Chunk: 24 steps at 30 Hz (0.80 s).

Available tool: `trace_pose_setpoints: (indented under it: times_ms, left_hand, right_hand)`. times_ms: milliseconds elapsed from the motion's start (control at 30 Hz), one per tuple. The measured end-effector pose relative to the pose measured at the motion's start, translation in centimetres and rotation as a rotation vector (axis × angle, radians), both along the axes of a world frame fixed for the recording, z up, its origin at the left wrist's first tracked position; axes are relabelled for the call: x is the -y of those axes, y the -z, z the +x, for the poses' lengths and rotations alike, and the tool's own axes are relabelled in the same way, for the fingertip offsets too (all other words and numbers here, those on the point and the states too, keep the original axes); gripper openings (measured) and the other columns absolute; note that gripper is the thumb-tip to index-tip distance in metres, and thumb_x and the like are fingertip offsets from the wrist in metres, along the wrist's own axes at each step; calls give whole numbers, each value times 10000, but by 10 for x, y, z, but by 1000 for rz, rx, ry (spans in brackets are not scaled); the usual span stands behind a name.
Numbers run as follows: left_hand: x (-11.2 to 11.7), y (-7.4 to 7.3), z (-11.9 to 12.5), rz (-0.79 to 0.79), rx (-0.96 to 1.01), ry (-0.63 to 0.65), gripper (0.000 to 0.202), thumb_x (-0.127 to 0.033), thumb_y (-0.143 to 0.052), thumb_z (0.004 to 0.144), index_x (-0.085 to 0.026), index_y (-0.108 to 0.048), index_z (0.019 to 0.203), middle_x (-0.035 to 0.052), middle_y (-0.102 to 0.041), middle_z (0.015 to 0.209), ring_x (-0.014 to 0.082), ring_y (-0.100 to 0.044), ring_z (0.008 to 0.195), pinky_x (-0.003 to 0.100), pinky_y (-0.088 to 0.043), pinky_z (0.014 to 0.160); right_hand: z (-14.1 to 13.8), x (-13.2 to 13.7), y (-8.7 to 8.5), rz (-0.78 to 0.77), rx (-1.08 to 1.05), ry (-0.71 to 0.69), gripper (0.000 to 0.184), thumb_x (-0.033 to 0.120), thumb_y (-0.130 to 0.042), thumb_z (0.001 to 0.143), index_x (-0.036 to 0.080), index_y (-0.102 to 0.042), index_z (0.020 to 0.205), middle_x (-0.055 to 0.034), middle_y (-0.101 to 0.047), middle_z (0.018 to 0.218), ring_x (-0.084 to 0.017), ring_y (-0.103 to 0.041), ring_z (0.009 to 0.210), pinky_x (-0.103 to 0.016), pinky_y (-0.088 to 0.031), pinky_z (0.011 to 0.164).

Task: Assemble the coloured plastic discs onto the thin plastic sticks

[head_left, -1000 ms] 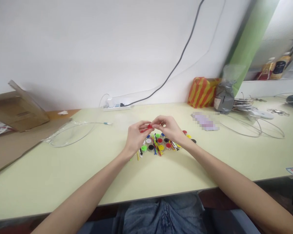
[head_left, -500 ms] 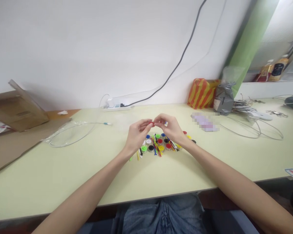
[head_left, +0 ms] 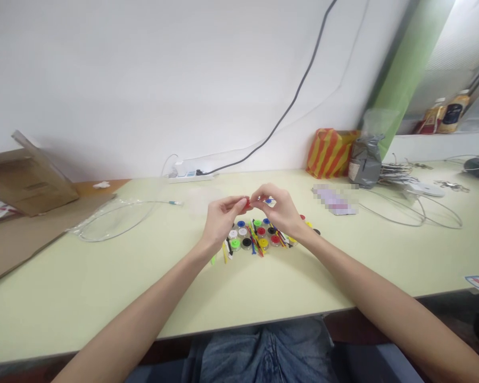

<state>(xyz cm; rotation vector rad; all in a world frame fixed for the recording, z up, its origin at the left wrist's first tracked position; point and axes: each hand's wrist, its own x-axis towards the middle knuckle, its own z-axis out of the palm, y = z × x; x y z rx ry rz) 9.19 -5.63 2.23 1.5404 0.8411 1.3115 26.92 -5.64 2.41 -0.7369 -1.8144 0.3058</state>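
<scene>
Above the table, my left hand (head_left: 222,215) pinches a small red piece (head_left: 247,201) between thumb and fingers; its exact kind is too small to tell. My right hand (head_left: 278,209) meets it from the other side, fingertips closed at the red piece. Through the loop of my right fingers shows a blue round cap (head_left: 269,201). Below both hands stand several small clear pots with coloured lids, such as a green lid (head_left: 235,243), a black lid (head_left: 246,242) and a yellow lid (head_left: 263,242). Thin coloured plastic strips (head_left: 254,238) lie among them, partly hidden by my hands.
A cardboard box (head_left: 27,181) and a coiled cable (head_left: 115,234) are on the left. By the wall sits a power strip (head_left: 193,176). On the right are a blurred phone-like object (head_left: 335,199), a striped bag (head_left: 329,153) and a grey bag (head_left: 366,159).
Both hands have stayed nearly in place, shifting very slightly. The red piece shows a little more between my fingertips, and the blue cap behind my right fingers is more visible.
</scene>
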Motion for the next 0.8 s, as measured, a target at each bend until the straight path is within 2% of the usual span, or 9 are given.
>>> trace_pose_setpoints:
  times_ms: [167, 333, 467, 600, 700, 800]
  left_hand:
    - [1, -3, -2, 16, -56, -7, 440, -523, -770, 788, -140, -781, 1003, 136, -783, 995, 290, -757, 904, 431, -571, 890]
    - [4, -4, -2, -27, -40, 35, 430, -523, -763, 796, -164, -784, 1032, 125, -773, 1081, 292, -760, 915, 437, -577, 893]
    - [5, -6, -2, -30, -55, 45, 422, -504, -767, 800, -162, -771, 1047, 123, -772, 1084, 294, -760, 934, 426, -579, 890]
    - [5, -4, -1, -17, -64, 42, 433, -421, -841, 731, -154, -744, 1059, 122, -774, 1071, 306, -751, 970, 430, -593, 883]
    - [5, -2, -2, 43, -83, -12, 391, -391, -835, 737, -147, -745, 1029, 118, -777, 1053, 297, -748, 972, 429, -602, 882]
    - [4, 0, -5, 199, -196, -102, 317, -378, -797, 778, -171, -760, 1016, 87, -781, 1039, 266, -744, 965, 408, -594, 905]
  right_hand:
    - [0, 1, -2, 8, -6, 26, 87, 160, -636, 884, 233, -647, 838, -20, -692, 861, -194, -592, 843, -350, -484, 801]
    - [-2, 6, -5, -4, 21, 28, 90, 180, -615, 900, 238, -633, 835, -30, -685, 857, -210, -591, 859, -373, -494, 814]
    - [-3, 7, -4, 50, 54, 91, 111, 154, -600, 910, 238, -617, 839, -32, -686, 862, -215, -580, 859, -383, -474, 826]
    - [-2, 5, -1, 124, 92, 126, 129, 133, -579, 930, 235, -607, 857, -34, -678, 871, -213, -573, 854, -379, -449, 830]
    - [-3, 4, 0, 169, 125, 129, 132, 141, -561, 954, 231, -608, 869, -34, -671, 861, -211, -566, 853, -374, -433, 830]
    - [-4, 4, 2, 201, 172, 147, 146, 162, -532, 981, 232, -615, 884, -41, -673, 867, -216, -559, 857, -377, -420, 832]
